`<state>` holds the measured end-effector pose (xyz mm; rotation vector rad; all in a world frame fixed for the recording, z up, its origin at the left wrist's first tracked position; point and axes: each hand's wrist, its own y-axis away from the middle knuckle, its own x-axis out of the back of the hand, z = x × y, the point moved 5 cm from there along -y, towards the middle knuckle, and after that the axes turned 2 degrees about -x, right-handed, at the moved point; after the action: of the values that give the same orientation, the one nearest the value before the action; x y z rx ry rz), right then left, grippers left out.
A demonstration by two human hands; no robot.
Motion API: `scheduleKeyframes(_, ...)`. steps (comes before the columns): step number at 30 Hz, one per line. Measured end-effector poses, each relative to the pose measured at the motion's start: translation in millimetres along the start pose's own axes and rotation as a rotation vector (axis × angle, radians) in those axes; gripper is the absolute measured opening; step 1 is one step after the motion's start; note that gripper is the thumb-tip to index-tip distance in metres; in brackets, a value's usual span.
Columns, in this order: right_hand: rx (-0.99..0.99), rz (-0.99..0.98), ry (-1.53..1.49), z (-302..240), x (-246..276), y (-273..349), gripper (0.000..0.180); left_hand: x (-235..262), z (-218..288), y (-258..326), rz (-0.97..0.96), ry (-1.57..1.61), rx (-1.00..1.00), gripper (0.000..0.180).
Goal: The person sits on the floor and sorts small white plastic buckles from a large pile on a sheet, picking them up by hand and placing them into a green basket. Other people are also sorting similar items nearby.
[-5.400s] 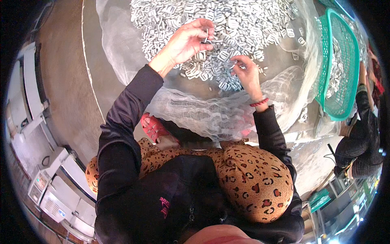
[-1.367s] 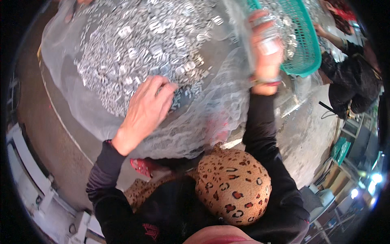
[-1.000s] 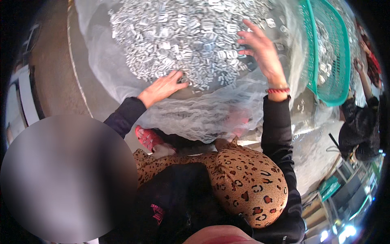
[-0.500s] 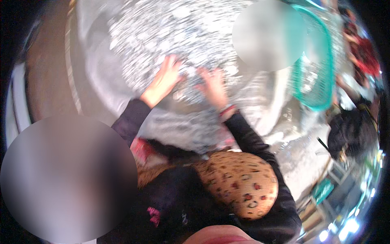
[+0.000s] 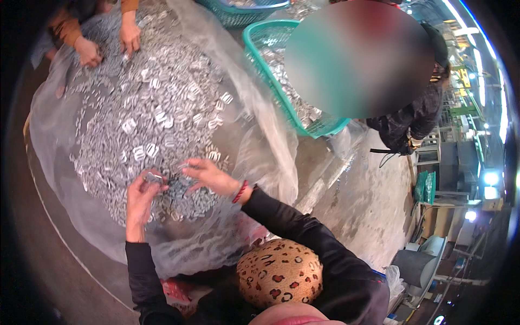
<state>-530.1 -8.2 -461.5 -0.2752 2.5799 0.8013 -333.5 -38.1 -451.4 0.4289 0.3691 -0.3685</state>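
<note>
A wide heap of small silver metal pieces (image 5: 173, 108), many with slots in them, is spread over a translucent sheet (image 5: 57, 141). At the near edge of the heap, my left hand (image 5: 141, 203) is closed on a shiny slotted metal piece (image 5: 154, 177) between thumb and fingers. Just to its right, my right hand (image 5: 211, 177), with a red bracelet at the wrist, hovers low over the pieces. Its fingers are spread apart and I see nothing held in them.
Across the heap at the far left, another person's hands (image 5: 130, 35) reach into the pieces. A green plastic basket (image 5: 271, 81) of metal pieces stands to the right, with a darker basket (image 5: 235, 16) behind it. A person in black (image 5: 409, 124) is close by.
My view has shifted, bringing the other person's hands in at the far left. My hands were both spread over the heap; now my left one holds a metal piece.
</note>
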Motion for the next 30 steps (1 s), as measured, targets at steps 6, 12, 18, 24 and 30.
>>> scheduleKeyframes(6, 0.197, -0.186, -0.122, 1, 8, -5, 0.032, -11, 14, -3, -0.28, 0.25, -0.112, 0.038)
scheduleKeyframes(12, 0.089, -0.018, -0.309, -19, 11, 10, 0.016, -4, 20, -6, -0.207, -0.119, 0.201, 0.03)
scheduleKeyframes(18, -0.059, 0.158, -0.038, 11, 57, 16, 0.012, -64, -59, -7, -0.296, -1.422, -0.458, 0.034)
scheduleKeyframes(24, 0.213, 0.294, 1.016, 23, 61, 0, 0.037, -53, -58, -37, -0.207, -1.465, -0.444, 0.013)
scheduleKeyframes(30, 0.361, 0.291, 1.28, 58, 31, -9, 0.039, -12, 12, -20, -0.134, -0.283, 0.025, 0.025)
